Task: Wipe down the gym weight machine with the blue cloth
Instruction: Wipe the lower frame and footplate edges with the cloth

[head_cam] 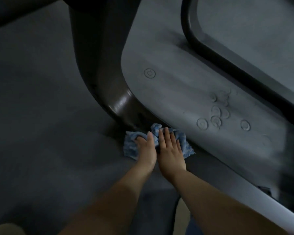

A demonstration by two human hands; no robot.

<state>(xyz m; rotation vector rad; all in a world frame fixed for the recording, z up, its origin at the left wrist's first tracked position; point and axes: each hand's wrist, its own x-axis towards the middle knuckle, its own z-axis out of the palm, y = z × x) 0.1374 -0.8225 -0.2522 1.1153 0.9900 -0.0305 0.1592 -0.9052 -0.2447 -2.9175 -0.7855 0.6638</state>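
1. I see the blue cloth (153, 141) bunched up on the dark floor (41, 116), at the foot of the weight machine, just below the lower edge of its grey panel (185, 92).
2. My left hand (145, 146) lies on the cloth's 9 o'clock half, fingers curled into the fabric and gripping a fold.
3. My right hand (170, 148) lies flat on the 3 o'clock half, fingers straight and pressing down, not clenched.
4. The two hands sit side by side, nearly touching, with cloth showing past them at 9, 12 and 3 o'clock.
5. At 12 o'clock from the cloth, the machine's dark curved frame leg (109, 78) bends down to the floor, a glossy highlight on its bend.
6. The grey panel runs toward 2 o'clock and bears several raised circular marks (215, 114).
7. A black rounded tube (227, 61) crosses the panel near 1 o'clock.
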